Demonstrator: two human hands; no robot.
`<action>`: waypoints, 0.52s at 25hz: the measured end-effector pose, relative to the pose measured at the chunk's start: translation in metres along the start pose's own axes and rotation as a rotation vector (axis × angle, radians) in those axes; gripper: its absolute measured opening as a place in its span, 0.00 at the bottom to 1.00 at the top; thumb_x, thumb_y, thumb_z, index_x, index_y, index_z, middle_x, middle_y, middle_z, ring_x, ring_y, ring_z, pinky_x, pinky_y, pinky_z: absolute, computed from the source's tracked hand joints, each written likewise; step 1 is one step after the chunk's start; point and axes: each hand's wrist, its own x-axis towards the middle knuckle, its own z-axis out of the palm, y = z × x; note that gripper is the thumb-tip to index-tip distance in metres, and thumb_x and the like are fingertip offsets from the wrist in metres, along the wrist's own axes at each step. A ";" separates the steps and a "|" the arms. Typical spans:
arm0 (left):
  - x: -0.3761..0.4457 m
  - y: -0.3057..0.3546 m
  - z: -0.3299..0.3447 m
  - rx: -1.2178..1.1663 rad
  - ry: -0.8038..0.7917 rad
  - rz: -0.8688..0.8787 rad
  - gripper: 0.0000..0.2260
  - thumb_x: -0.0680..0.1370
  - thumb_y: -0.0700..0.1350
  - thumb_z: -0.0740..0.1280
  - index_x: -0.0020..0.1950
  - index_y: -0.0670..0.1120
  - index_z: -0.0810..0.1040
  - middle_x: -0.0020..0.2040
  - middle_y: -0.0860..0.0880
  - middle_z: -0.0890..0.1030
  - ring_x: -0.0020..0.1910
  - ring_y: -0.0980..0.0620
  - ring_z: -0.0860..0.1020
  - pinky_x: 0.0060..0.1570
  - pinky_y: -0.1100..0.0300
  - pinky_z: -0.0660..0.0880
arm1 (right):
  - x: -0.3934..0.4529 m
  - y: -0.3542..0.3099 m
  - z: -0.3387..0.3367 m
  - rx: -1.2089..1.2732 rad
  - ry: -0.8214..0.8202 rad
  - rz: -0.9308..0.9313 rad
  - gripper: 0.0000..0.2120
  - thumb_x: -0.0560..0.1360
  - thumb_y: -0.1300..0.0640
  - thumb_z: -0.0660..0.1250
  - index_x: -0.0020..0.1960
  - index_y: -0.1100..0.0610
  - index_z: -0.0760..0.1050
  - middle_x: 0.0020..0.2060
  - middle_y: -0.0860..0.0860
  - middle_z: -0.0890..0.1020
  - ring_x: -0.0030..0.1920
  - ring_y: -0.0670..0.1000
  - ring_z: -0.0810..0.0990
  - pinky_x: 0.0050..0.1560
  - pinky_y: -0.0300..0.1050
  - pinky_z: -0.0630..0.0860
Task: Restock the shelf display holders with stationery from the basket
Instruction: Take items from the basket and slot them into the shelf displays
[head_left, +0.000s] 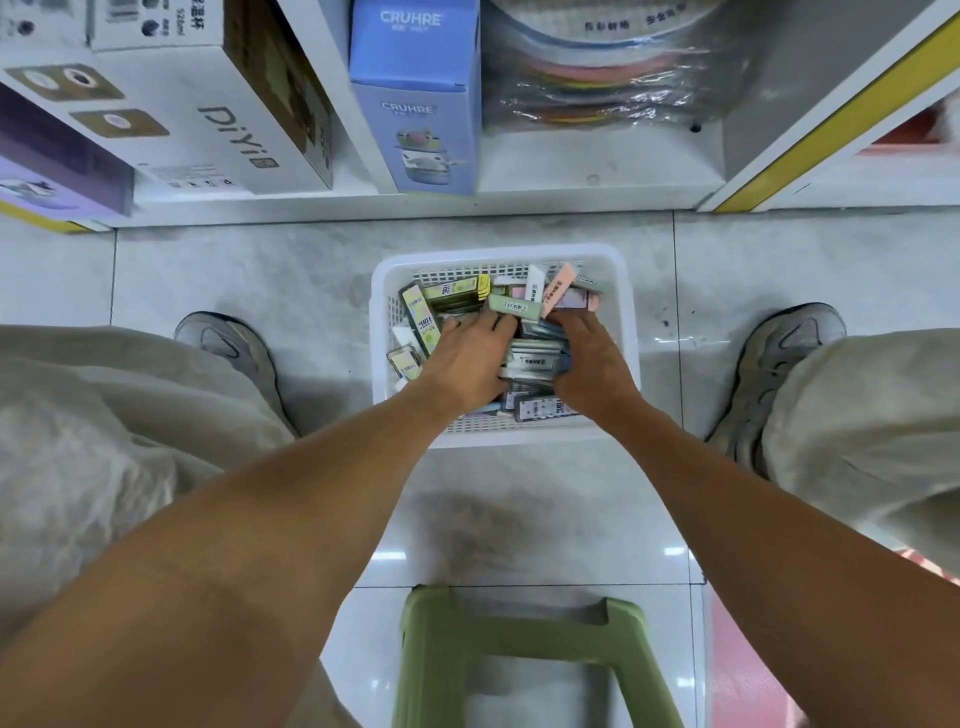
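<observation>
Green stool (524, 660) nearest; left hand (467, 358), right hand (589, 364) in basket (498, 254), apparently clasping stationery packs (532, 358).

Grey tiled floor (249, 270) has the white basket (631, 332) sitting right on it, green stool (441, 649) just behind, shoes either side (white shelf unit (597, 171) up top)

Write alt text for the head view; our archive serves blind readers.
Both hands reach down into a white basket of small stationery packs on a tiled floor: the left hand and right hand gather packs between them. Boxed goods, including a blue box, line the shelf ahead; a green stool sits below.
</observation>
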 end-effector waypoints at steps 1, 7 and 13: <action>0.000 0.000 0.000 -0.035 -0.017 0.001 0.28 0.70 0.48 0.76 0.64 0.45 0.68 0.61 0.43 0.77 0.61 0.42 0.73 0.58 0.46 0.67 | -0.001 0.000 0.000 0.003 0.003 0.005 0.34 0.68 0.74 0.66 0.72 0.58 0.68 0.69 0.55 0.71 0.70 0.58 0.69 0.68 0.51 0.71; 0.010 0.000 -0.005 -0.208 -0.156 -0.057 0.22 0.72 0.42 0.74 0.60 0.42 0.67 0.49 0.42 0.79 0.49 0.41 0.79 0.46 0.51 0.78 | 0.002 0.005 0.000 0.128 0.040 0.065 0.30 0.71 0.73 0.66 0.71 0.56 0.70 0.67 0.54 0.75 0.66 0.57 0.74 0.62 0.49 0.76; 0.021 0.004 -0.007 -0.214 -0.207 -0.124 0.28 0.68 0.47 0.79 0.61 0.42 0.68 0.50 0.43 0.77 0.50 0.44 0.75 0.45 0.53 0.75 | 0.005 0.009 -0.003 0.152 0.055 0.092 0.26 0.71 0.75 0.63 0.65 0.55 0.73 0.62 0.53 0.78 0.58 0.55 0.77 0.46 0.37 0.71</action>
